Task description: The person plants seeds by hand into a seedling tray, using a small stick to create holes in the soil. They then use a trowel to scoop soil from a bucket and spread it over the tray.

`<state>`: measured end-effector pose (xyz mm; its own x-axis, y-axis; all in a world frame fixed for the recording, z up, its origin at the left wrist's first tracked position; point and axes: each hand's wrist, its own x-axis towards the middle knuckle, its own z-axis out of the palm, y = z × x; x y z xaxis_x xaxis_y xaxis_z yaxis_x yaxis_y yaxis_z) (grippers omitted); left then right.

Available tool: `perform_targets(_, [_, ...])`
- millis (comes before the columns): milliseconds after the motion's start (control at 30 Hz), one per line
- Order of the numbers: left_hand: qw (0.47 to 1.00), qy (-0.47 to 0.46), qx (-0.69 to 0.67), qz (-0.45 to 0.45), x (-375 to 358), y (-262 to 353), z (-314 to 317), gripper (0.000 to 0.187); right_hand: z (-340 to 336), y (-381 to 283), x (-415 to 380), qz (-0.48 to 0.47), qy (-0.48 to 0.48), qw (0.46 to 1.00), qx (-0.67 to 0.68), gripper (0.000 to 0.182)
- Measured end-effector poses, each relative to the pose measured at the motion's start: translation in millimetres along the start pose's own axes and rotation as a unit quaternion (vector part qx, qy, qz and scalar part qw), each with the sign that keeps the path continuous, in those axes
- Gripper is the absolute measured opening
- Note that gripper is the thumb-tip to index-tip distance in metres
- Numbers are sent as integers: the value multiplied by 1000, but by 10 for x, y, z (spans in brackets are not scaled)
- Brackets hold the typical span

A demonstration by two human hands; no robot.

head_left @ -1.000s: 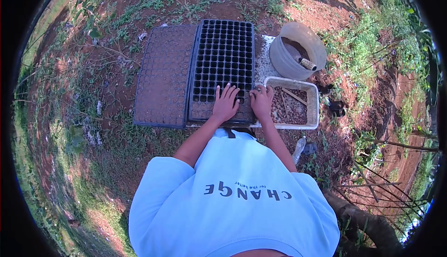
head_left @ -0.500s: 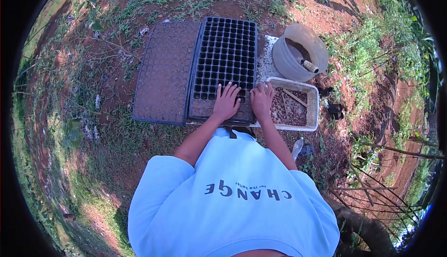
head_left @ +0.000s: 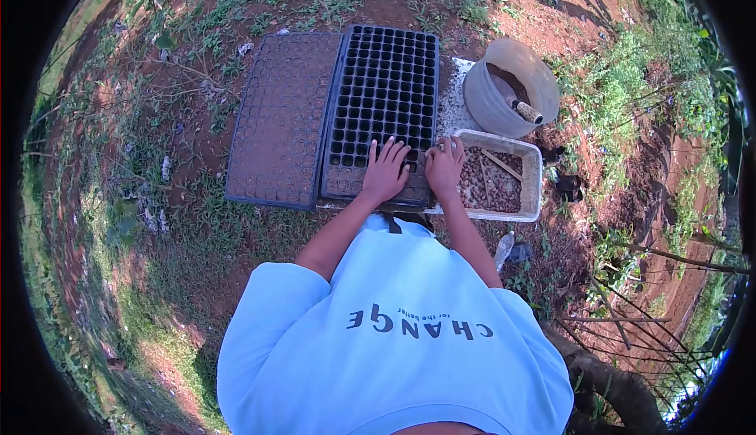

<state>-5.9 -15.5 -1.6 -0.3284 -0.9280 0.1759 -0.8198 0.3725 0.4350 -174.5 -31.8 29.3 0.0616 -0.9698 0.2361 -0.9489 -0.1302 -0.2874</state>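
A black seedling tray (head_left: 384, 81) lies lengthwise in front of me. Its far cells look hollow and dark, while the rows nearest me are filled with brown soil. My left hand (head_left: 386, 174) rests on the near part of this tray, fingers spread over the cells. At the tray's right edge is my right hand (head_left: 443, 169), its fingers curled; whatever they hold, if anything, is hidden. Just right of it stands a white rectangular basin (head_left: 538, 179) with small reddish-brown pieces and thin wooden sticks (head_left: 502, 164) inside.
A second tray (head_left: 279, 120), filled level with soil, lies along the left side. Behind the basin stands a round translucent tub (head_left: 504, 108) holding dark material and a pale cylindrical object (head_left: 526, 111). A clear plastic bottle (head_left: 504, 250) lies near my right forearm. Grass and reddish soil surround everything.
The trays and containers have shifted very slightly in view. Both hands keep nearly the same places, with the right fingers bending a little differently at the tray edge.
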Motion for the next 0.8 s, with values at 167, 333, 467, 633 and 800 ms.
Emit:
perform_targets(167, [1000,1,-2,1,2,-1,1,48,-26,-20,-16,18,15,1000,5,12])
perform_targets(333, [1000,2,2,2,2,-8,8,48,-7,10,-6,-16,24,1000,-6,11])
perform_targets(467, [1000,-5,4,0,10,-1,-5,49,-19,32,20,-20,22,1000,-4,11])
perform_targets(633, [1000,-5,1,0,15,1,-6,49,-63,38,25,-19,-14,1000,-13,14])
perform_targets(800, [1000,-4,-4,-3,17,2,-22,48,-76,123,-112,-46,40,998,17,21])
